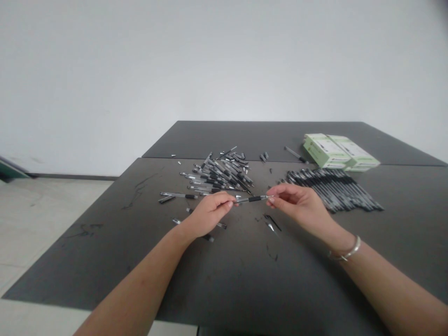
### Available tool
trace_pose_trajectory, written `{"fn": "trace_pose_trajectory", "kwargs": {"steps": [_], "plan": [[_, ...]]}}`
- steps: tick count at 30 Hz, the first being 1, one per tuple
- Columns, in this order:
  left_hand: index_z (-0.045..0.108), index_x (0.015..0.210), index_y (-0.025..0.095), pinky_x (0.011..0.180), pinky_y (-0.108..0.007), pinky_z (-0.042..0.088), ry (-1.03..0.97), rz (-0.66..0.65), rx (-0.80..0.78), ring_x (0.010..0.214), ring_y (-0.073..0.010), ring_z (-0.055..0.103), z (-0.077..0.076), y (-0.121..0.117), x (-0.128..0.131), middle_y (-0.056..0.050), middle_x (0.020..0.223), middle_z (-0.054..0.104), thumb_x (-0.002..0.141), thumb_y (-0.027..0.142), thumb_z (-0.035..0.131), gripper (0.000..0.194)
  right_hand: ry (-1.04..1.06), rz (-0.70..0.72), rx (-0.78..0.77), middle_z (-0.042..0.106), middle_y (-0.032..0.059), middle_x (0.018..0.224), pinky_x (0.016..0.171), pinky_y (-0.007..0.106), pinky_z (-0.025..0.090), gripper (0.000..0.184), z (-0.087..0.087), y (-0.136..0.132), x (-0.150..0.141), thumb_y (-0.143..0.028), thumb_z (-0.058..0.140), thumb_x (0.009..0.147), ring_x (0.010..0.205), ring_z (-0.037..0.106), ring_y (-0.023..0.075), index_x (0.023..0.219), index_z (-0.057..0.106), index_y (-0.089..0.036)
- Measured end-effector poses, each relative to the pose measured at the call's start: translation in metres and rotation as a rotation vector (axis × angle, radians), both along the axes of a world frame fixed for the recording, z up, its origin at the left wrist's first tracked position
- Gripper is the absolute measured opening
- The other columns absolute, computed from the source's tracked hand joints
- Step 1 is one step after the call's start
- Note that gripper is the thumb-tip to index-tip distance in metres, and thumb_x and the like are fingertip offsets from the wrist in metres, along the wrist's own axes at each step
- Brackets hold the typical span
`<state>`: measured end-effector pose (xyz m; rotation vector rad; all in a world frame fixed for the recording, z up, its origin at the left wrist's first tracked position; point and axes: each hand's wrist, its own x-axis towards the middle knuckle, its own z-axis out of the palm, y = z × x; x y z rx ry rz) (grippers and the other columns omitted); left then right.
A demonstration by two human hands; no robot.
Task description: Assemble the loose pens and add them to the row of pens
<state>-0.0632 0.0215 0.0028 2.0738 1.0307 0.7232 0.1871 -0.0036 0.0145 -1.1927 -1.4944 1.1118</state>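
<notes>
Pen (255, 199) in work: left hand (206, 213) pinches one end, right hand (301, 204) the other. Neat row (334, 189) looks done; loose pile (224, 175) seems yet to do.

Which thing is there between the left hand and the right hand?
In the head view, a pen with a dark grip spans the gap: the left hand holds one end, the right hand pinches at the other.
</notes>
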Motion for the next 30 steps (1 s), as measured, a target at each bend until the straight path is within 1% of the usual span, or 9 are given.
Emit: {"fn": "trace_pose_trajectory", "kwargs": {"steps": [12, 15, 19, 22, 26, 30], "plan": [[0.068, 0.094, 0.014, 0.081, -0.028, 0.045, 0.024, -0.015, 0.072, 0.086, -0.0170, 0.061, -0.001, -0.001, 0.001, -0.007, 0.090, 0.066, 0.090, 0.023, 0.047, 0.024, -0.177, 0.009, 0.048, 0.069, 0.0030, 0.069, 0.062, 0.026, 0.051, 0.020, -0.003, -0.002, -0.002, -0.036, 0.064, 0.082, 0.062, 0.063, 0.0143, 0.086, 0.067, -0.017], [0.068, 0.094, 0.014, 0.082, -0.029, 0.046, 0.024, -0.010, 0.083, 0.086, -0.0170, 0.061, -0.002, -0.001, 0.001, -0.007, 0.091, 0.067, 0.090, 0.022, 0.047, 0.023, -0.182, 0.016, 0.035, 0.067, 0.0024, 0.066, 0.062, 0.026, 0.051, 0.021, -0.003, -0.003, -0.004, -0.037, 0.062, 0.083, 0.060, 0.062, 0.0139, 0.085, 0.066, -0.016], [0.068, 0.095, 0.013, 0.082, -0.029, 0.046, 0.021, -0.005, 0.090, 0.086, -0.0171, 0.061, -0.002, 0.000, 0.001, -0.007, 0.091, 0.067, 0.090, 0.021, 0.047, 0.023, -0.128, 0.049, 0.020, 0.069, 0.0044, 0.074, 0.063, 0.028, 0.052, 0.021, -0.006, -0.003, -0.004, -0.036, 0.064, 0.081, 0.066, 0.065, 0.0159, 0.090, 0.065, -0.016], [0.068, 0.095, 0.014, 0.082, -0.028, 0.046, 0.025, -0.006, 0.090, 0.087, -0.0172, 0.062, -0.001, 0.000, 0.001, -0.007, 0.092, 0.067, 0.090, 0.021, 0.047, 0.023, -0.113, 0.039, 0.032, 0.070, 0.0056, 0.080, 0.064, 0.028, 0.053, 0.022, -0.010, -0.004, -0.003, -0.033, 0.066, 0.079, 0.071, 0.067, 0.0177, 0.093, 0.065, -0.017], [0.068, 0.096, 0.014, 0.082, -0.027, 0.046, 0.018, -0.003, 0.106, 0.088, -0.0167, 0.062, -0.002, -0.001, 0.001, -0.007, 0.094, 0.067, 0.090, 0.021, 0.047, 0.023, -0.224, 0.030, 0.085, 0.070, 0.0043, 0.077, 0.065, 0.028, 0.052, 0.020, -0.012, -0.003, -0.001, -0.035, 0.061, 0.084, 0.069, 0.067, 0.0170, 0.092, 0.066, -0.018], [0.068, 0.096, 0.013, 0.081, -0.027, 0.045, 0.025, -0.010, 0.122, 0.087, -0.0164, 0.061, -0.003, 0.000, 0.001, -0.008, 0.092, 0.067, 0.090, 0.020, 0.046, 0.023, -0.398, 0.018, 0.162, 0.069, 0.0014, 0.071, 0.062, 0.026, 0.047, 0.019, -0.007, -0.004, -0.002, -0.035, 0.058, 0.087, 0.064, 0.063, 0.0148, 0.088, 0.066, -0.019]]}}
